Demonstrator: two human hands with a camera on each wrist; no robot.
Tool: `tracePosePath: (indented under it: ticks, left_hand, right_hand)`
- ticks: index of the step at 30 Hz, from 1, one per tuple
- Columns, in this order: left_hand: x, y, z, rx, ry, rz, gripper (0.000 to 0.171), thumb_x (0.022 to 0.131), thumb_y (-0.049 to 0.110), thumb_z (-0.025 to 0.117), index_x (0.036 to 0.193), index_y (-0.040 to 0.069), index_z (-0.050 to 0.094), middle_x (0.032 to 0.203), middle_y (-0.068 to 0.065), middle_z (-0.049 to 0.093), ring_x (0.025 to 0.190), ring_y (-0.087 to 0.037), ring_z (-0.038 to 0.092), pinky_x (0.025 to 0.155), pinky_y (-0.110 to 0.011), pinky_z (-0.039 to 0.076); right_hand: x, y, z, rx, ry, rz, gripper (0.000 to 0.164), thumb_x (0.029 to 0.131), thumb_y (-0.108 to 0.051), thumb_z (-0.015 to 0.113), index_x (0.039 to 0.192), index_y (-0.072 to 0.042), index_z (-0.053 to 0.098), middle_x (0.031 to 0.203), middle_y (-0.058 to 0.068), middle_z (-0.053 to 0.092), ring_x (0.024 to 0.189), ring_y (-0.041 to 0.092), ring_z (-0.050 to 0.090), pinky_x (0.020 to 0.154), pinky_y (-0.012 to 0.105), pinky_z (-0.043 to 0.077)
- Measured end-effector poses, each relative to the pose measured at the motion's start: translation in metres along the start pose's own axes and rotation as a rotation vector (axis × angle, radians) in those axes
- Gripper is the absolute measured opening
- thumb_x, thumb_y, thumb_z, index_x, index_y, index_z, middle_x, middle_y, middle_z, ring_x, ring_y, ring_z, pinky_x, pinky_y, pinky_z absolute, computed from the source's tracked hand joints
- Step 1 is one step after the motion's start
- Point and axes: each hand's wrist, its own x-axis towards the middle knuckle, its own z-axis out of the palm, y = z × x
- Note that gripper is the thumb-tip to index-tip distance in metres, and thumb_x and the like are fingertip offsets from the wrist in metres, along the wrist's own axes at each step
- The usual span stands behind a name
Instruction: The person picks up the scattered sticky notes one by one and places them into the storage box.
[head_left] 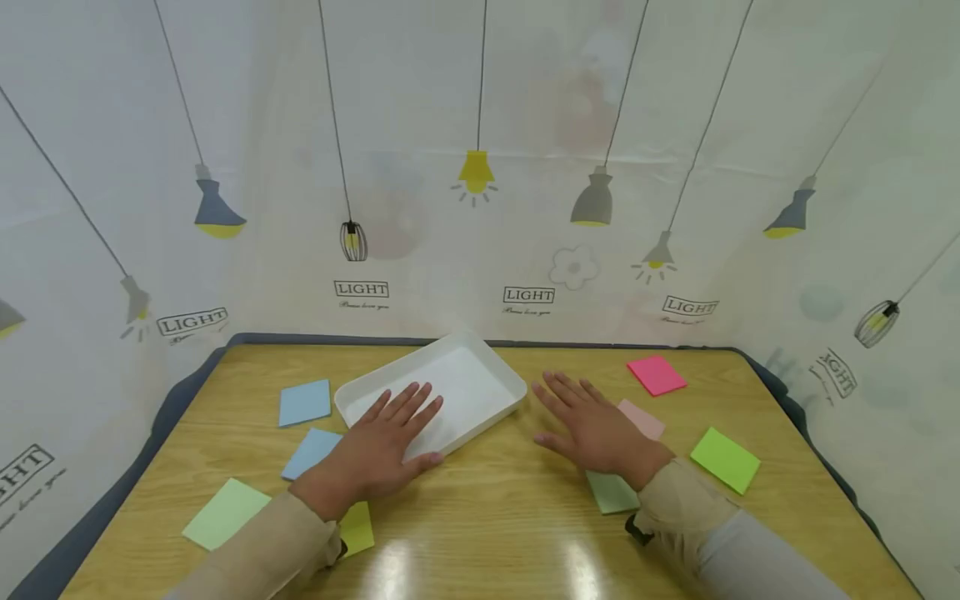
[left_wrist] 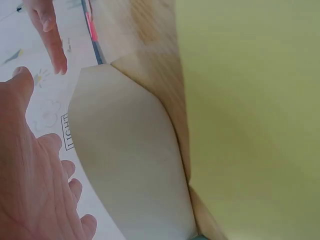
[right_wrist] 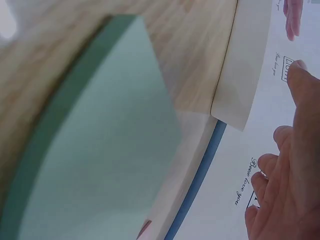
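Note:
My left hand (head_left: 378, 454) hovers over the near left side of a white rectangular tray (head_left: 468, 379), fingers straight and spread, holding nothing. My right hand (head_left: 600, 429) is held palm down just right of the tray, its fingers also straight. Below the left wrist lies a yellow sticky-note pad (head_left: 357, 530), which looms large in the left wrist view. A pale green pad (head_left: 611, 493) and a light pink pad (head_left: 642, 418) are partly hidden under the right hand. The left hand partly covers a blue pad (head_left: 309, 452).
Another blue pad (head_left: 304, 403) and a light green pad (head_left: 227, 513) lie on the left of the wooden table (head_left: 480, 533). On the right are a hot pink pad (head_left: 657, 375) and a bright green pad (head_left: 725, 460). A lamp-printed curtain (head_left: 435, 100) surrounds the table's back and sides.

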Motion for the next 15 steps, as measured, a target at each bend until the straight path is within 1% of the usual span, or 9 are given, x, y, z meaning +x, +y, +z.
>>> tracePosePath:
  ticks: [4,6,9,11,15]
  left_hand:
    - [-0.004,-0.005,-0.005,-0.003,0.017,-0.021,0.075,0.091,0.068,0.025,0.151,0.024,0.011,0.157,-0.002,0.008,0.140,-0.020,0.001,0.116,-0.049,0.011]
    - [-0.006,-0.009,-0.006,0.001,0.031,-0.038,0.076,0.091,0.069,0.023,0.151,0.024,0.012,0.157,-0.002,0.009,0.140,-0.021,0.002,0.116,-0.049,0.012]
    - [-0.007,-0.014,-0.008,0.005,0.061,-0.071,0.075,0.091,0.069,0.023,0.151,0.024,0.013,0.157,-0.003,0.012,0.140,-0.021,0.005,0.115,-0.049,0.014]
    - [-0.008,-0.017,-0.008,0.011,0.083,-0.105,0.076,0.090,0.069,0.023,0.151,0.024,0.013,0.157,-0.005,0.014,0.140,-0.023,0.008,0.114,-0.051,0.019]
    - [-0.009,-0.021,-0.010,0.016,0.116,-0.194,0.079,0.090,0.070,0.026,0.151,0.021,0.014,0.155,-0.009,0.018,0.139,-0.027,0.013,0.110,-0.054,0.027]
  right_hand:
    - [0.008,0.003,0.000,0.037,-0.020,0.013,0.076,0.091,-0.068,0.026,0.151,-0.023,0.011,0.157,0.003,0.008,0.140,0.021,0.007,0.114,0.053,0.015]
    - [0.014,0.005,0.000,0.061,-0.017,0.010,0.077,0.091,-0.067,0.027,0.151,-0.020,0.013,0.157,0.005,0.009,0.140,0.022,0.007,0.114,0.054,0.016]
    - [0.022,0.007,-0.001,0.112,0.000,0.012,0.077,0.092,-0.064,0.031,0.150,-0.017,0.016,0.156,0.009,0.012,0.139,0.025,0.010,0.113,0.055,0.019]
    - [0.028,0.009,-0.002,0.146,0.003,0.025,0.076,0.093,-0.061,0.036,0.150,-0.016,0.016,0.156,0.010,0.013,0.138,0.027,0.013,0.112,0.054,0.022]
    - [0.039,0.013,-0.006,0.213,-0.032,0.080,0.077,0.092,-0.057,0.042,0.150,-0.016,0.013,0.156,0.010,0.012,0.137,0.029,0.017,0.109,0.053,0.029]
